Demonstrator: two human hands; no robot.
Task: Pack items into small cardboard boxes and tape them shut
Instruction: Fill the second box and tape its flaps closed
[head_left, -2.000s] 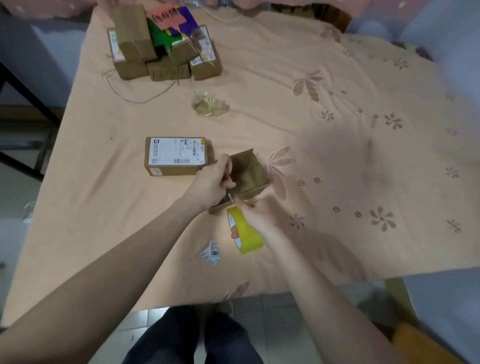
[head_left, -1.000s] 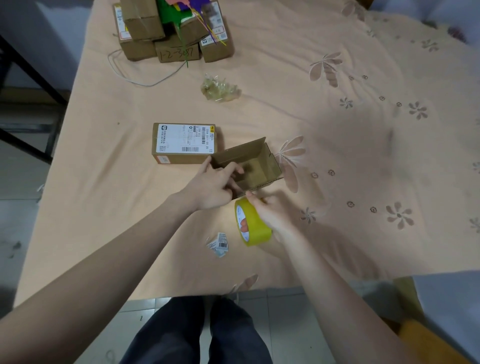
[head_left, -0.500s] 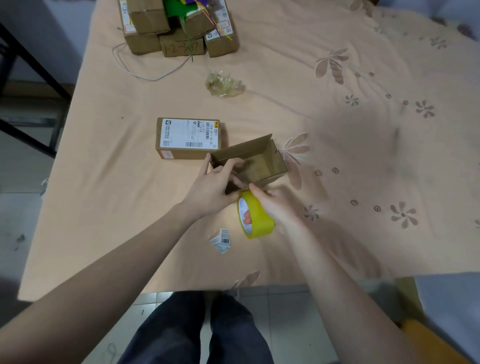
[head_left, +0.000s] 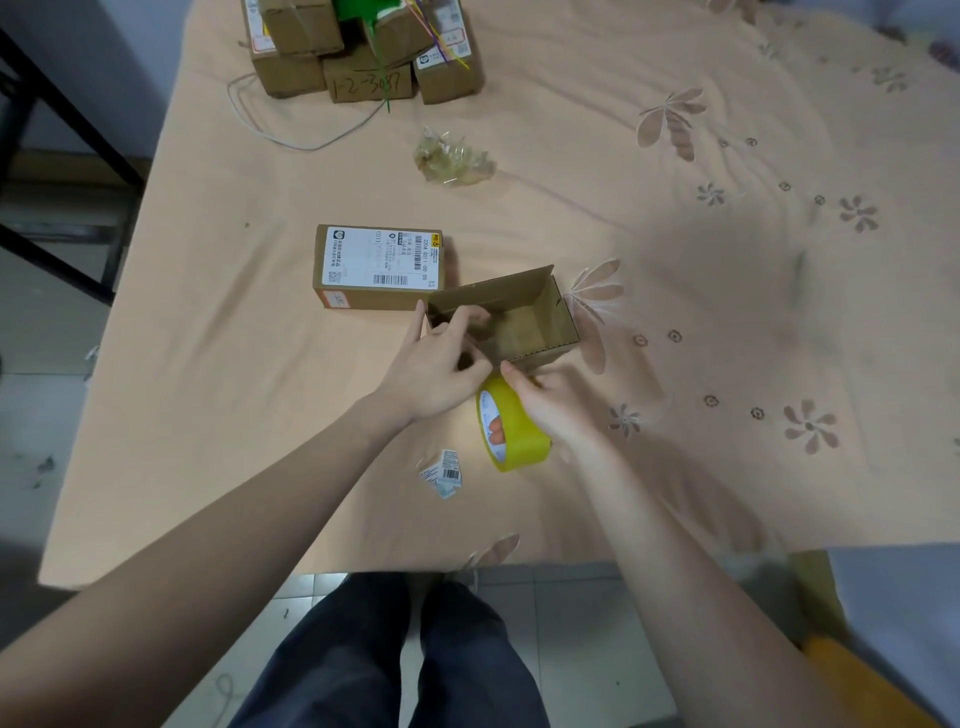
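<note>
A small open cardboard box (head_left: 530, 317) lies on its side on the peach cloth-covered table (head_left: 218, 405), its mouth facing me. My left hand (head_left: 439, 364) grips the box's near left corner, fingers curled over the edge and into the opening. My right hand (head_left: 550, 402) holds a yellow tape roll (head_left: 511, 426) standing on edge just below the box, thumb tip at the box's lower edge. A closed box with a white shipping label (head_left: 379, 265) lies just behind and to the left of the open one.
A pile of several taped boxes (head_left: 358, 52) with green and coloured items sits at the far edge, a thin white cable (head_left: 291, 137) beside it. Crumpled clear plastic (head_left: 454, 158) lies mid-table. A small barcode sticker scrap (head_left: 444, 473) lies near the front edge.
The open box has turned to lie more level with its mouth towards me. My left hand shifted along its near left corner. The tape roll stays in my right hand under the box.
</note>
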